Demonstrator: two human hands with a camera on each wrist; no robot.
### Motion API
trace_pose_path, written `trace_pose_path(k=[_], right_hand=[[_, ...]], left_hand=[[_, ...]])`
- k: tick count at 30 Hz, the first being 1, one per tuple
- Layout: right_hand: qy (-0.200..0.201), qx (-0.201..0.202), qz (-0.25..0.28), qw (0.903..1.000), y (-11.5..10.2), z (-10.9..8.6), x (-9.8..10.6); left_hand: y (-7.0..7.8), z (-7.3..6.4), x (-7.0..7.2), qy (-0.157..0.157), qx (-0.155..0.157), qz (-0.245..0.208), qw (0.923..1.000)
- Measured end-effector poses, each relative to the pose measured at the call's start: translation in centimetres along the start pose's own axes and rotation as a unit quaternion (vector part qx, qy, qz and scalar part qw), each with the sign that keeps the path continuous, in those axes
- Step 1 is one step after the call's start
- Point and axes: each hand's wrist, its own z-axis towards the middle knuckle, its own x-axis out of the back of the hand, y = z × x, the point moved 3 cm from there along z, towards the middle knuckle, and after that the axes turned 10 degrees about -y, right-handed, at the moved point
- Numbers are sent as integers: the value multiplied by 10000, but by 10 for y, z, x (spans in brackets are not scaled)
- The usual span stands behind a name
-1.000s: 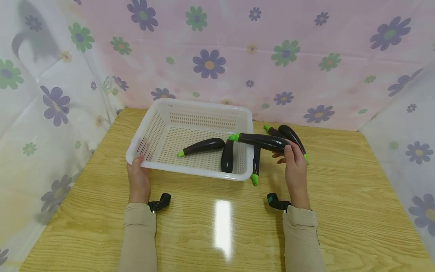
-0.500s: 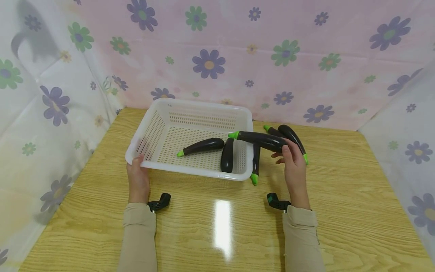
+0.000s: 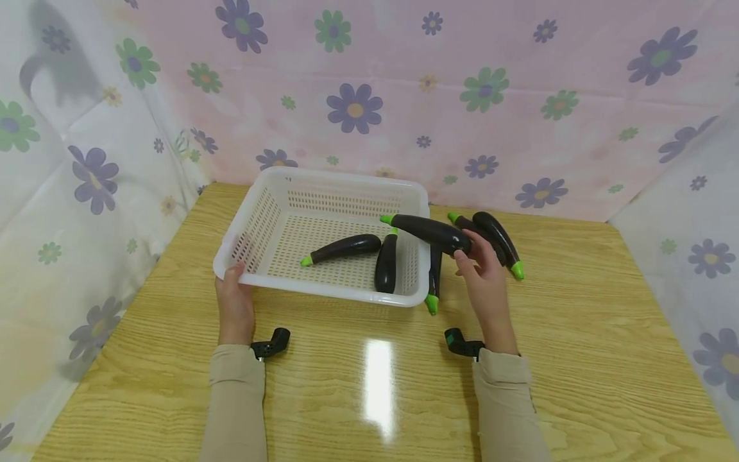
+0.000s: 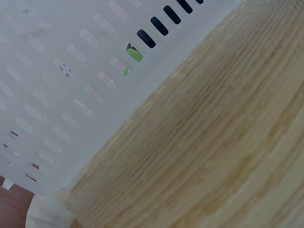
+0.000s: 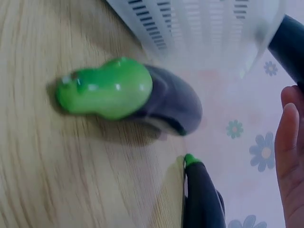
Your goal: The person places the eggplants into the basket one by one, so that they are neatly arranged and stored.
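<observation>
- The near left corner of the basket (image 3: 340, 294) is gripped by the left hand (image 3: 235, 307), with the thumb laid at the rim.
- The held eggplant (image 3: 430, 232) is gripped at its thick end by the right hand (image 3: 486, 285), just to the right of the basket.
- The held eggplant is carried across the basket's right rim, its green stem pointed left over the inside; whether the rim is touched cannot be told.
- Two eggplants are contained in the basket: the left inner eggplant (image 3: 348, 248) is laid with its stem to the left, and the right inner eggplant (image 3: 386, 266) is laid near the right wall, stem to the far side.
- The outer eggplant (image 3: 435, 276) is set on the tabletop (image 3: 583, 327) just beside the basket's right wall, stem to the near side, its far end hidden.
- Farther right, the bottom eggplant (image 3: 469, 226) is partly covered by the top eggplant (image 3: 499, 236), whose stem is pointed near and right.
- The far side is closed off by a pink flowered cloth (image 3: 398, 58).
</observation>
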Motion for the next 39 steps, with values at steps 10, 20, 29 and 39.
trace_pose_path(k=[10,20,29,39], right_hand=[[-253,125,-131,9995,-7,-1,-15],[-415,128,-155,9989,-15,-1,-27],[-504,192,-268,9982,-6,0,-30],[-673,216,-496,9963,19,8,-31]], left_hand=[[0,0,0,-27,-38,-41,10000],[0,1,0,-93,-72,-23,9999],[-1,-1,1,-77,26,117,9999],[-1,-1,0,-83,-71,107,9999]])
